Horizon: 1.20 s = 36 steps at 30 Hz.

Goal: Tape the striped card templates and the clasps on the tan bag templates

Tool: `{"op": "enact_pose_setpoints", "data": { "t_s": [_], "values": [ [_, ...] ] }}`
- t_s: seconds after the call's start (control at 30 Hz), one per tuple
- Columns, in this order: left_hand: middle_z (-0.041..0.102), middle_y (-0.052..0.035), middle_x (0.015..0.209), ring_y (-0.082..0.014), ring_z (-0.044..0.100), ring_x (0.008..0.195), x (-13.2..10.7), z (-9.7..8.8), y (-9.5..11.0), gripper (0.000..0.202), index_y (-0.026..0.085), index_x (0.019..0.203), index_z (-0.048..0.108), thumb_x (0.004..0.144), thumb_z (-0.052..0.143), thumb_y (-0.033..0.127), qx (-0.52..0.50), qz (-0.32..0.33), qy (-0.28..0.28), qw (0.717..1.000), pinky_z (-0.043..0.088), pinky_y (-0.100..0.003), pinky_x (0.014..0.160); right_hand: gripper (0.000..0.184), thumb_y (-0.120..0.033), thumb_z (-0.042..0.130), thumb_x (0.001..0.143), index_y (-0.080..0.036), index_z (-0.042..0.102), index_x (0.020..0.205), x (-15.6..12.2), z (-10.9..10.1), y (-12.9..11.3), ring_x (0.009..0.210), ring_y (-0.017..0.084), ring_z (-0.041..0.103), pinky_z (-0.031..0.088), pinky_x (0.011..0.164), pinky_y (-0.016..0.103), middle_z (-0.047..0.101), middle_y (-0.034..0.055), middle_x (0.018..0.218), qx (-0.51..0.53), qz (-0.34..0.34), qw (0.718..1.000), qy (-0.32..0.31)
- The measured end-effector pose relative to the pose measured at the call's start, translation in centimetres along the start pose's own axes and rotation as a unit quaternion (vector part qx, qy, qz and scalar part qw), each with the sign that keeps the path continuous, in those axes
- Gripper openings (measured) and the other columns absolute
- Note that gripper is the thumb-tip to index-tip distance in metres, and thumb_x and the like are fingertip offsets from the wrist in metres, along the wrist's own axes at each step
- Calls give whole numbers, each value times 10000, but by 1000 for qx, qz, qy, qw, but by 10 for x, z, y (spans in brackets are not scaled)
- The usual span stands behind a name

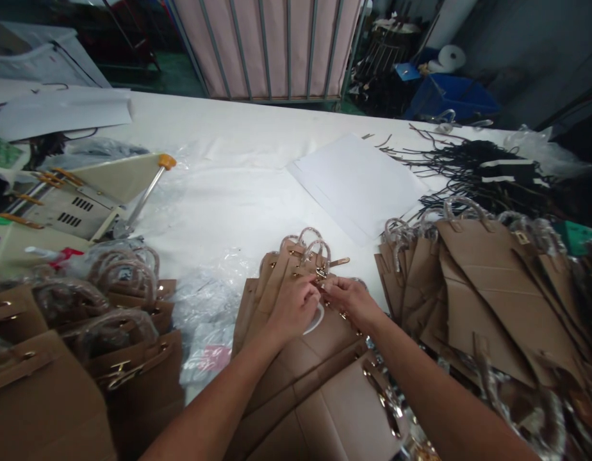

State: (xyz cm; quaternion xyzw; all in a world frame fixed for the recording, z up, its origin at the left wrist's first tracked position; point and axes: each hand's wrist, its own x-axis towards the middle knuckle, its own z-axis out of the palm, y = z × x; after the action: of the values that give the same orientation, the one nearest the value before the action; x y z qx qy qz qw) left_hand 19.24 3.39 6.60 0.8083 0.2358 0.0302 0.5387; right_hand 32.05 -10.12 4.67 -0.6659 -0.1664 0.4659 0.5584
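Observation:
Both my hands meet over a stack of flat tan handbags [296,358] lying in front of me on the white table [238,186]. My left hand [292,307] is curled, its fingers pinched at the gold clasp [321,274] of the top bag. My right hand [350,299] pinches the same spot from the right, fingertips touching the clasp. A white round thing [316,320] shows under my left hand. The bag's plastic-wrapped handles [315,246] arch just beyond my fingers.
More tan handbags lie heaped at the right [493,301] and at the left [84,346]. Crumpled clear plastic [209,307] lies between the piles. A cream sealing machine [70,205] stands far left, white sheets [358,186] and black cords [478,166] at the back right.

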Motion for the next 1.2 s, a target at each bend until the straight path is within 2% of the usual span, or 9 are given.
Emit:
{"op": "enact_pose_setpoints", "data": {
  "t_s": [0.1,0.17,0.23,0.37,0.57,0.73,0.9,1.03,1.2],
  "values": [
    [700,-114,1295,-237,458,1440,12,0,0,215,215,797,637,918,459,212,50,10,-31,998,430,-370,1119,364,-542,754,718,-199,636,758,26,3,19,650,157,589,456,609,272,678,9,721,75,43,995,45],
    [716,-124,1265,-243,456,1447,17,3,-5,224,216,795,623,924,441,195,81,3,-41,996,451,-374,1110,333,-513,750,713,-201,652,777,34,3,25,624,146,570,448,581,258,671,0,706,50,39,994,84],
    [673,-134,1349,-248,453,1450,19,4,-11,215,214,825,618,933,433,192,114,4,-46,992,445,-381,1126,304,-495,710,743,-198,671,792,39,3,27,601,136,548,428,554,245,661,-6,690,-13,27,993,112],
    [496,-168,1544,-298,550,1363,16,3,-15,228,190,943,625,961,399,214,185,10,-54,981,450,-459,1128,314,-500,651,774,-190,690,811,47,1,30,620,140,563,434,567,244,687,9,727,-77,21,990,116],
    [554,-127,1496,-308,679,1177,14,2,-11,305,172,1163,602,967,374,226,261,0,-56,964,545,-471,1005,283,-469,662,747,-191,715,762,59,4,31,643,161,591,448,592,258,704,20,715,-127,14,984,128],
    [469,-62,1581,-281,717,1092,10,3,-12,280,209,1056,637,970,374,250,283,-8,-58,957,573,-448,946,234,-425,662,742,-204,733,771,59,9,32,616,170,597,440,573,266,712,16,688,-160,14,972,171],
    [465,-42,1584,-258,719,1077,8,3,-13,271,222,1021,646,960,382,238,282,-13,-59,958,568,-435,949,227,-416,684,723,-198,727,771,62,11,35,610,180,619,460,562,271,713,24,668,-148,28,971,184],
    [494,-34,1563,-253,713,1084,9,2,-15,261,222,975,649,957,390,240,268,-8,-55,962,553,-422,978,306,-406,729,694,-195,687,912,67,8,33,622,168,642,498,566,265,726,27,738,-108,43,976,186],
    [496,-37,1562,-275,705,1104,8,2,-18,265,221,945,660,961,398,257,244,-7,-48,969,549,-437,979,354,-546,645,786,-198,645,724,66,7,31,600,176,635,491,552,278,702,46,675,-100,54,977,180]
  ]
}}
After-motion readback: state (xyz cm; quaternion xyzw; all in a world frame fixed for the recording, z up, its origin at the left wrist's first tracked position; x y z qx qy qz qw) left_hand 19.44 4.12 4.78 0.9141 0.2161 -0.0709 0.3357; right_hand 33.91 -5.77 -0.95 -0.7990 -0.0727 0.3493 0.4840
